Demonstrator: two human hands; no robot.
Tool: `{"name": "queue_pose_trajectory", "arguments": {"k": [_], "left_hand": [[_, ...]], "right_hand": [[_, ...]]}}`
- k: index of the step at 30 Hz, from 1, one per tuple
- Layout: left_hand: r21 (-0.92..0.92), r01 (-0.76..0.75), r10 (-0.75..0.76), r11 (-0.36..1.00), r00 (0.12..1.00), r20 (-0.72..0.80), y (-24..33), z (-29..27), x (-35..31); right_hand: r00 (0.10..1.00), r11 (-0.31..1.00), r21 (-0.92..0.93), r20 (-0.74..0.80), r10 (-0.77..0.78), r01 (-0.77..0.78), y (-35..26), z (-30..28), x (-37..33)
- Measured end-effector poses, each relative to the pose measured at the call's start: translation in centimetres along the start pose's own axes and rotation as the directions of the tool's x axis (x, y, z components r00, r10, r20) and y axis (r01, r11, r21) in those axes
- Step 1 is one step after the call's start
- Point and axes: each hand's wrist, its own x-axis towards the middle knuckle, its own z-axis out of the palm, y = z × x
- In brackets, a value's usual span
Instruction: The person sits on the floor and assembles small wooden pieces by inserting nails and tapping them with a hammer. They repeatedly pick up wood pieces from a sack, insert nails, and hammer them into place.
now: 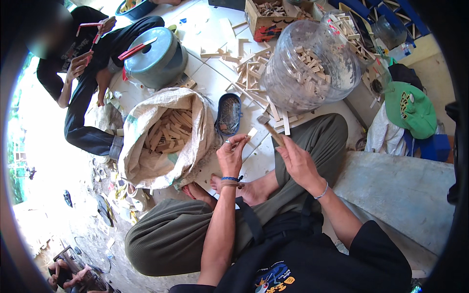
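My left hand (229, 157) pinches a small pale wooden piece (252, 132) between thumb and fingers. In my right hand (299, 165) is a hammer, its wooden handle (274, 136) gripped partway and its metal head (263, 120) pointing up and left, apart from the wooden piece. Just beyond my left hand lies a dark blue oval dish (219, 128) with a heap of thin nails (228, 113) in it. A white woven sack (195, 107) stands to the left, its mouth rolled wide around many wooden strips (172, 131).
A clear plastic jar (281, 63) of small wooden blocks lies beyond my right hand, beside scattered L-shaped wooden pieces (251, 73). A grey-green metal drum (156, 58) stands far left, near a seated person's hands holding a red jointed frame (93, 41). A green cap (409, 108) hangs at right.
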Motion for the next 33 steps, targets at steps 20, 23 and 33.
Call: {"name": "queue_pose_trajectory", "arguments": {"k": [20,23,33], "left_hand": [[0.084,-0.04,0.04,0.996,0.999,0.002,0.5,-0.1,-0.2],[0.071,-0.043,0.044,0.997,0.999,-0.004,0.6,-0.2,-0.1],[0.096,-0.1,0.104,0.99,0.994,-0.037,0.7,-0.3,-0.2]], "right_hand": [[0.989,0.961,-0.242,0.097,-0.112,0.133,0.2,2.7,0.0],[0.978,0.961,-0.185,-0.019,-0.21,0.203,0.1,2.9,0.0],[0.985,0.954,-0.244,0.03,-0.17,0.172,0.3,3.0,-0.7]]}}
